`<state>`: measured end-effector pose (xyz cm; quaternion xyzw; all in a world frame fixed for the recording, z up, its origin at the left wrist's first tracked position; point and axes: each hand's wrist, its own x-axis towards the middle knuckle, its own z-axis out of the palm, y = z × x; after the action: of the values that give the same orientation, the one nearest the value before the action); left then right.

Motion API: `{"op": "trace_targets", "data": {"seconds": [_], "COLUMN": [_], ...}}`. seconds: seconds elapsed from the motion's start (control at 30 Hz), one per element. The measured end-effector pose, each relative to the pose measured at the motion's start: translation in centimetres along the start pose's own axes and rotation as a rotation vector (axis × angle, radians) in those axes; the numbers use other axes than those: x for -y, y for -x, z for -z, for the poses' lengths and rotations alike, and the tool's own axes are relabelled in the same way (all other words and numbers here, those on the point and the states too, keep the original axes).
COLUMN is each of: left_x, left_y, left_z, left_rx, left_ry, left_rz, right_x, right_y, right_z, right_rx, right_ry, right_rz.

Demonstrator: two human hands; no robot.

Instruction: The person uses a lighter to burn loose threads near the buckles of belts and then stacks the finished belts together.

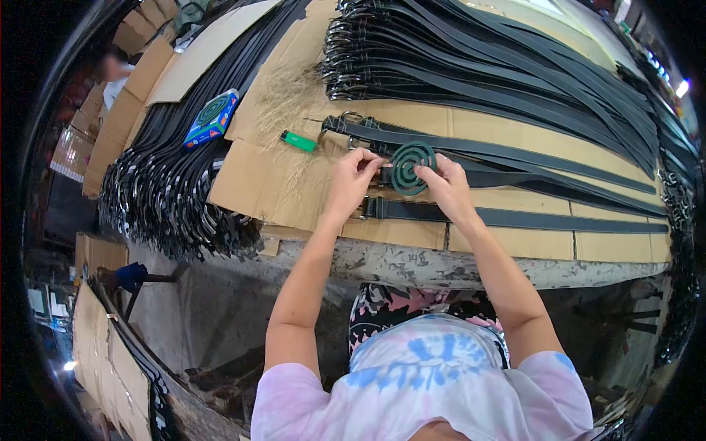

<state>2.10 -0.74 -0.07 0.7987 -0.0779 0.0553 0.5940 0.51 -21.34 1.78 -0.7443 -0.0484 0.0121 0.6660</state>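
Note:
A dark green mosquito coil is held up over the belts, its spiral facing me. My right hand grips its right side between thumb and fingers. Just left of the coil, my left hand is closed in a pinch; whatever is between its fingertips is too small to make out. Black belts with buckles lie beneath both hands on the cardboard. A green lighter rests up and left of my left hand, beside loose straw-coloured fibres.
Many black belts are stacked along the back. On the left, a blue mosquito coil box sits on another belt pile whose buckles hang over the edge. Cardboard boxes and a person are at far left.

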Motion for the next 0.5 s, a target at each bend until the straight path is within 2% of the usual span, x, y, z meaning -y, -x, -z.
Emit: {"op": "trace_targets", "data": {"seconds": [0.07,0.5], "left_x": [-0.38,-0.42], "left_y": [0.11,0.07], "left_z": [-0.12,-0.09], "left_rx": [0.001,-0.023], "left_ry": [-0.093,-0.181], "left_rz": [0.036,-0.014], "right_x": [-0.04,0.39], "right_y": [0.07,0.28], "right_z": [-0.24,-0.46], "right_rx": [-0.007,0.019], "right_ry": [0.123,0.163], "right_rz": [0.148,0.169]}}
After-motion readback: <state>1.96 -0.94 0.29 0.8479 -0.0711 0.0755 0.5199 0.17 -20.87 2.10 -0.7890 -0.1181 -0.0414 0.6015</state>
